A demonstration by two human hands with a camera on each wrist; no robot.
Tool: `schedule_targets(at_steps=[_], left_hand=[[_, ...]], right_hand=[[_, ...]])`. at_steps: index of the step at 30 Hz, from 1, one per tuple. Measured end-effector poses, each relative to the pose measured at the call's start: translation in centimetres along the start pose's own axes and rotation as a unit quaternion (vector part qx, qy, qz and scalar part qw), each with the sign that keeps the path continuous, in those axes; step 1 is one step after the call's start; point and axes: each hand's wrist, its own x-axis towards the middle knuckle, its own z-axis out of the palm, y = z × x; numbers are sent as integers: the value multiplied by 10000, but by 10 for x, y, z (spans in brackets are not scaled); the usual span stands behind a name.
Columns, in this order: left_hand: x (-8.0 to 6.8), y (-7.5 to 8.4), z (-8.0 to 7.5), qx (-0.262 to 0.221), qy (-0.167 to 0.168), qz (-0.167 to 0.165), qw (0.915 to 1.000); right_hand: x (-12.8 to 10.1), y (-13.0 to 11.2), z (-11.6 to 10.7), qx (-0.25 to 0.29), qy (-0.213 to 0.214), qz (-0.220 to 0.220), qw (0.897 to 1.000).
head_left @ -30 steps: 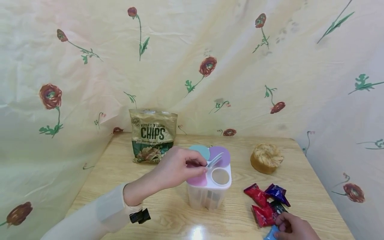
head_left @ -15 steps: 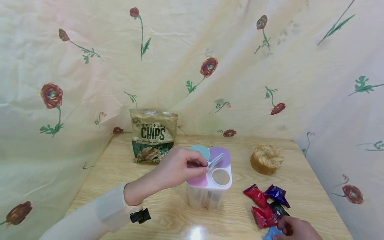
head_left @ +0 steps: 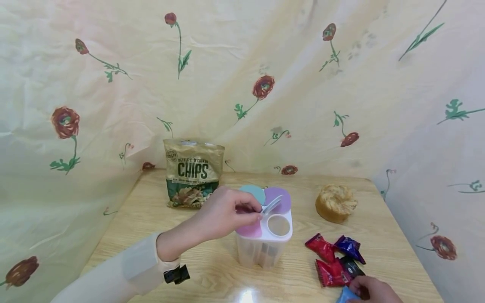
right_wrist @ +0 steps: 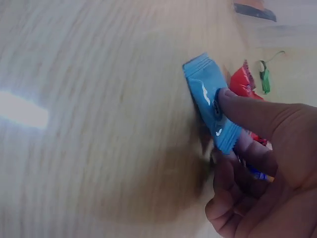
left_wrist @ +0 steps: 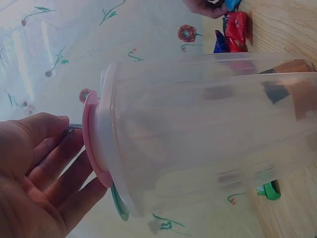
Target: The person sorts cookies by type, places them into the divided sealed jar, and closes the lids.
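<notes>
A clear plastic container (head_left: 261, 250) with a white top stands mid-table; its pink, teal and purple round lids lie shut, and one round opening (head_left: 278, 225) is uncovered. My left hand (head_left: 258, 213) pinches the small clear flap (head_left: 273, 203) raised beside that opening. In the left wrist view the container (left_wrist: 208, 139) fills the frame, with my left hand (left_wrist: 69, 148) at its pink lid edge. At the near right edge my right hand (head_left: 360, 290) pinches a light blue candy packet (head_left: 342, 296). In the right wrist view the thumb presses on that packet (right_wrist: 208, 94), with the fingers curled beneath.
A chips bag (head_left: 194, 172) stands at the back left and a round cake (head_left: 335, 203) at the back right. Red (head_left: 321, 246) and dark blue (head_left: 350, 245) candy packets lie by my right hand. Floral cloth (head_left: 113, 105) walls in the wooden table (head_left: 151, 227).
My right hand has slid a little toward the near edge with the blue packet. The left hand and the flap have stayed in place.
</notes>
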Motion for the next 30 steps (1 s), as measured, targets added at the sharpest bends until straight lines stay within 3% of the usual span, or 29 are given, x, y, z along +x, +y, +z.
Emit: schedule_targets(at_steps=[4, 8, 12, 16, 20, 25, 30], left_hand=[[0, 0, 0, 19, -7, -24, 10000], [0, 1, 0, 45, -28, -32, 10000], [1, 2, -1, 49, -53, -35, 10000], [1, 2, -1, 55, -72, -14, 10000], [2, 1, -1, 55, -77, 32, 9999], [2, 0, -2, -38, -65, 7, 10000], [2, -1, -2, -35, -76, 20, 10000]], right_hand=[[-4, -9, -10, 250, -62, -356, 9990], [-15, -20, -32, 594, -411, -918, 9932], [-25, -35, -58, 636, -610, -1571, 9836], [-35, -52, -84, 430, -527, -2358, 9694], [-44, -75, -103, 213, -146, -3217, 9465], [-56, -111, -119, 160, 837, -4111, 9076], [-69, -148, -131, 274, 1604, -4639, 8708]])
